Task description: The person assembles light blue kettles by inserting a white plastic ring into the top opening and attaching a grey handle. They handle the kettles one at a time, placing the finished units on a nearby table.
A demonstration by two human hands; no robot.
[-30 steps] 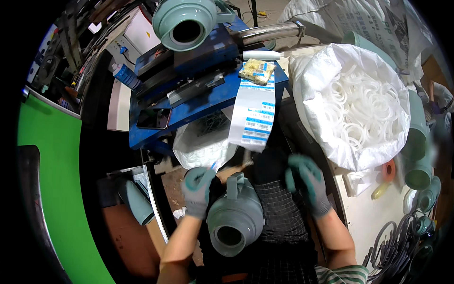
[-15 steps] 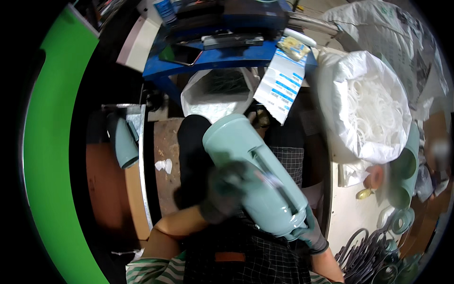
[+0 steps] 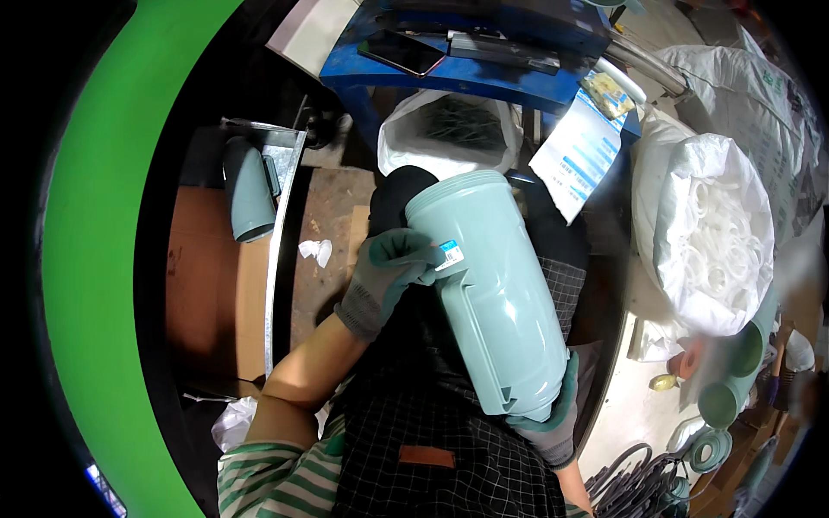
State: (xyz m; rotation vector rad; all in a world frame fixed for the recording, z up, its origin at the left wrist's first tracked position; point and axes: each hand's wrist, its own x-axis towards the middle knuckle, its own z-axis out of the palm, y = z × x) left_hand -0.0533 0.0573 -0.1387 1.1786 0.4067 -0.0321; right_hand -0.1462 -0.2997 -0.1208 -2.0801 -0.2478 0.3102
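Across my lap lies a pale green plastic flask casing (image 3: 505,276), tilted, with its threaded rim toward the far side and a long handle (image 3: 471,341) along its left. My left hand (image 3: 393,268), in a grey-green glove, pinches the edge of a small white and blue label (image 3: 450,255) against the casing's side, above the handle. Under the near end, my gloved right hand (image 3: 553,423) cups the base; some of its fingers are hidden beneath it.
A barcode label sheet (image 3: 580,155) hangs off the blue bench (image 3: 484,82), where a phone (image 3: 401,53) lies. White sacks stand below it (image 3: 401,138) and at right (image 3: 673,276), the latter full of clear rings. Another green casing (image 3: 249,194) lies in a tray at left.
The casing has rolled so its handle now faces left. My left hand, blurred over its middle before, is now at its upper left side with the label. The view has shifted.
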